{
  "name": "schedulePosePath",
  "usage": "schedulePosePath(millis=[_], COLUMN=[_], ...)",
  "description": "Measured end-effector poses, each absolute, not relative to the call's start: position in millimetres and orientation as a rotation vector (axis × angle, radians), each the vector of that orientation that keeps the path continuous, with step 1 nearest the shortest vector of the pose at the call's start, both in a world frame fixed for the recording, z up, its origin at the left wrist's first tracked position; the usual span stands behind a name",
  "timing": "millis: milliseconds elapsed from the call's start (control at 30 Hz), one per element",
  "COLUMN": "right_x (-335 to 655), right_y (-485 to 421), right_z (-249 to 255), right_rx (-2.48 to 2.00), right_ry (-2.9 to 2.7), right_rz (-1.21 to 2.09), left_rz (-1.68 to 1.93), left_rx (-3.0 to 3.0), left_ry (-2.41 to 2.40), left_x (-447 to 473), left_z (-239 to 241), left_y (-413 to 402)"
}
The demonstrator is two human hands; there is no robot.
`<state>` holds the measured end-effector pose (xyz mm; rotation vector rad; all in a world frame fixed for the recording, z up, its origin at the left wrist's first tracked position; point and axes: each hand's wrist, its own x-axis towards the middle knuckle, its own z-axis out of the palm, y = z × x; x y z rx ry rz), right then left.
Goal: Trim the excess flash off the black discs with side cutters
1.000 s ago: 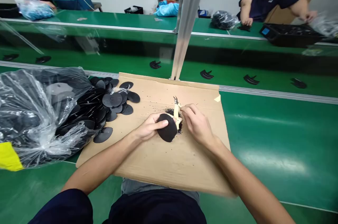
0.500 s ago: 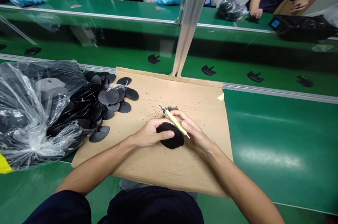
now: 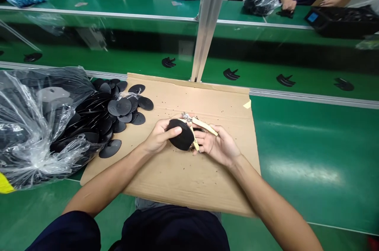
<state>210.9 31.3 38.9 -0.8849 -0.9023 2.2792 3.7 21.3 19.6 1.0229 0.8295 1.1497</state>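
My left hand (image 3: pixel 158 137) grips a black oval disc (image 3: pixel 181 135), thumb across its face. My right hand (image 3: pixel 218 145) is closed around a pair of cutting pliers with pale yellow handles (image 3: pixel 205 125), the handles spread apart. The metal jaws (image 3: pixel 186 117) are at the disc's far edge; whether they touch it I cannot tell. Beneath both hands lies a cardboard sheet (image 3: pixel 166 180) with small black crumbs scattered on it. To the left, many similar discs (image 3: pixel 123 106) spill from a clear plastic bag (image 3: pixel 38 152) onto the cardboard.
A metal post (image 3: pixel 207 26) rises behind the cardboard. Beyond a rail, several black parts (image 3: pixel 231 74) lie on a green surface. On the far bench are a black bin (image 3: pixel 340 20), a bag of dark pieces (image 3: pixel 260 2) and a co-worker's hand (image 3: pixel 288 5).
The plier handles have spread and the jaws have come to the disc's far edge. My left hand has moved the disc slightly left and up. The camera view has shifted a little.
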Motion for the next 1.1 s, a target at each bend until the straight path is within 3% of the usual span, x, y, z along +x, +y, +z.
schedulePosePath(millis=[100, 200, 300, 467, 567, 767, 1100], right_x=[209.2, 208.8, 211.0, 213.3, 210.3, 212.2, 237.9], right_y=[28.4, 25.6, 23.3, 18.6, 15.1, 19.3, 38.2], right_z=[34.7, 29.5, 27.3, 24.4, 17.7, 17.3, 33.9], right_rx=[-0.865, -0.883, -0.987, -1.088, -1.101, -1.214, -1.112], right_ry=[-0.903, -1.043, -1.34, -2.067, -2.292, -2.275, -2.122], right_rz=[2.359, 2.218, 1.825, 0.898, 0.661, 0.618, 0.819], left_rz=[1.072, 1.15, 1.217, 1.268, 1.272, 1.29, 1.339], left_rx=[0.911, 0.87, 0.897, 1.047, 1.206, 1.441, 1.538], left_ry=[0.761, 0.81, 0.873, 0.92, 0.885, 0.883, 1.073], left_x=[4.3, 4.5, 6.3, 11.1, 12.8, 14.4, 5.8], left_z=[19.6, 18.3, 18.6, 18.0, 14.7, 14.4, 14.8], left_y=[20.7, 20.3, 20.0, 17.5, 15.3, 14.0, 17.2])
